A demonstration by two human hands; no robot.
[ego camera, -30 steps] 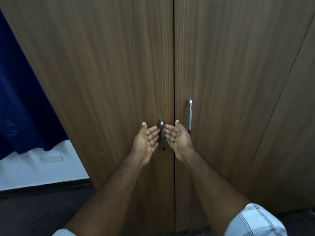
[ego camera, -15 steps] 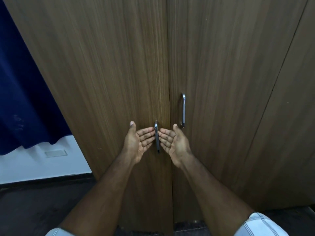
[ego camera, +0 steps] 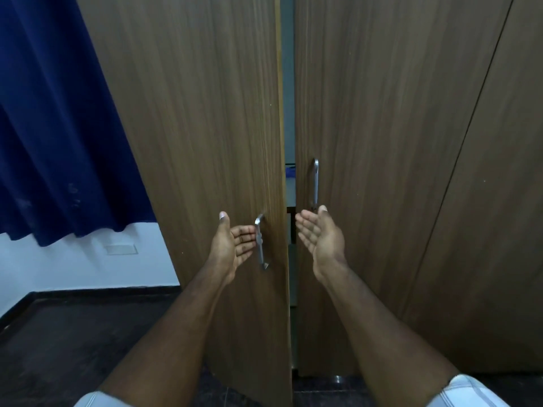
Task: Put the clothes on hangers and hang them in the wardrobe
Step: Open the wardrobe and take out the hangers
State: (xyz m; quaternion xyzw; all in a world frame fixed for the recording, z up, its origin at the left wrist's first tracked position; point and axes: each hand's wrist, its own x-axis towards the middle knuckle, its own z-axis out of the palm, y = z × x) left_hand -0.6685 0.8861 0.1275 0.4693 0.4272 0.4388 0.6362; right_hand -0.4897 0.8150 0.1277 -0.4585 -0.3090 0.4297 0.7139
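Swinging outward since 1 second ago, the left door (ego camera: 205, 142) shows the wardrobe opening; left hand (ego camera: 232, 245) fingers hook its handle (ego camera: 260, 242), right hand (ego camera: 320, 233) open.

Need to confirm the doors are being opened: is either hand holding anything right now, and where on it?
The left hand has its fingers hooked behind the left door handle, near its upper half. The right hand is open, holding nothing.
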